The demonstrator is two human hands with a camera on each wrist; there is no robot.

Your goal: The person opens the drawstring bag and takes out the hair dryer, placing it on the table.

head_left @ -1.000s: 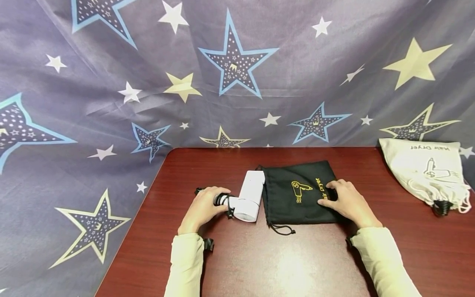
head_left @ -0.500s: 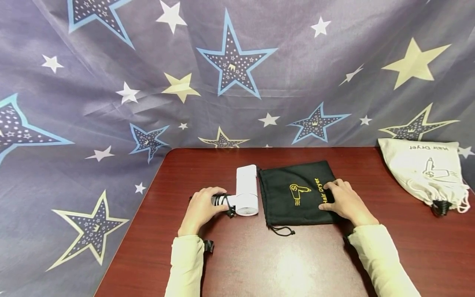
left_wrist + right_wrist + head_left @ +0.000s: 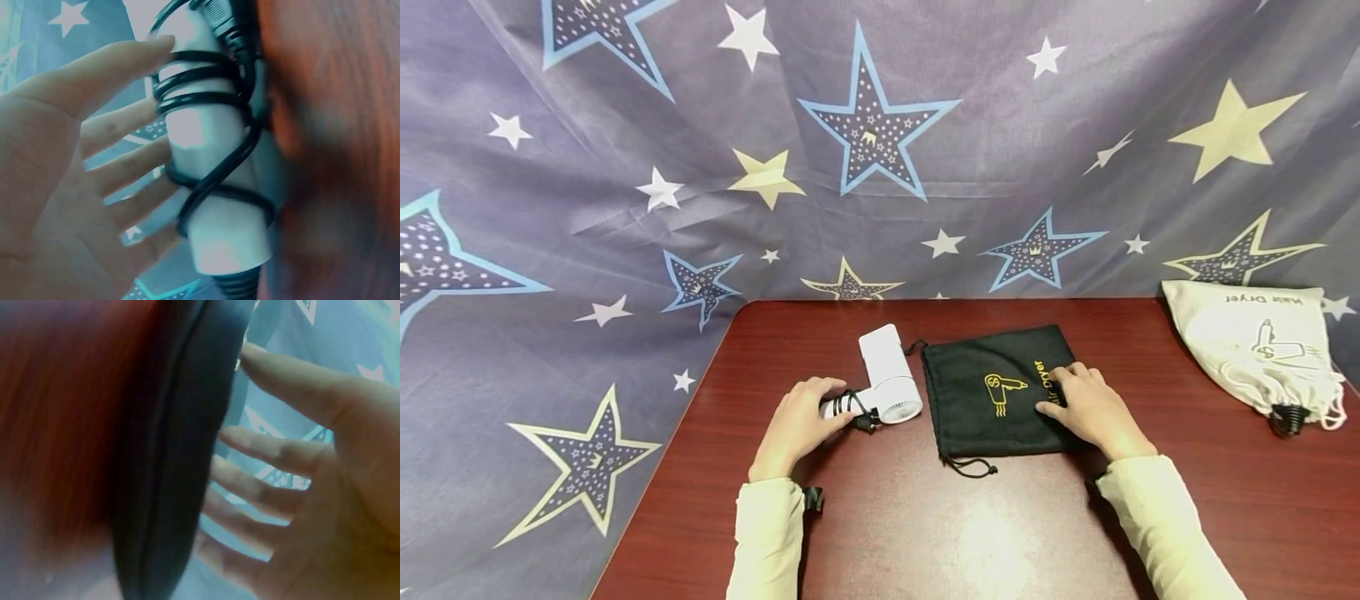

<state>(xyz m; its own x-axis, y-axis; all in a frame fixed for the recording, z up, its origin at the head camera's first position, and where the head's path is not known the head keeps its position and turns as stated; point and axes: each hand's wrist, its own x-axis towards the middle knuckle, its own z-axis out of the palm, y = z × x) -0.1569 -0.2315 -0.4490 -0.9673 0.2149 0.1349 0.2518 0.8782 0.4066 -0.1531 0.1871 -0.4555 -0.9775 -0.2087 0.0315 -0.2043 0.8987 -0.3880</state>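
Observation:
A white hair dryer [image 3: 887, 367] lies on the table, its handle wrapped with a black cord [image 3: 200, 78] that ends in a plug. My left hand [image 3: 799, 421] rests over the handle. In the left wrist view, thumb and fairly straight fingers touch the handle's upper side without wrapping round it. To the right lies a flat black drawstring bag [image 3: 973, 400] with a yellow dryer drawing and lettering. My right hand [image 3: 1093, 408] rests on its right part. The right wrist view shows thumb and outstretched fingertips touching the bag's surface.
A white drawstring bag [image 3: 1251, 342] printed "Hair Dryer" lies at the far right, a black plug end [image 3: 1289, 418] poking from its mouth. A reddish-brown table [image 3: 925, 533] bears everything. Behind and left hangs a star-patterned curtain [image 3: 880, 225].
The hair dryer has turned anticlockwise and shifted left, away from the black bag, with my left hand on it. My right hand has barely moved on the bag.

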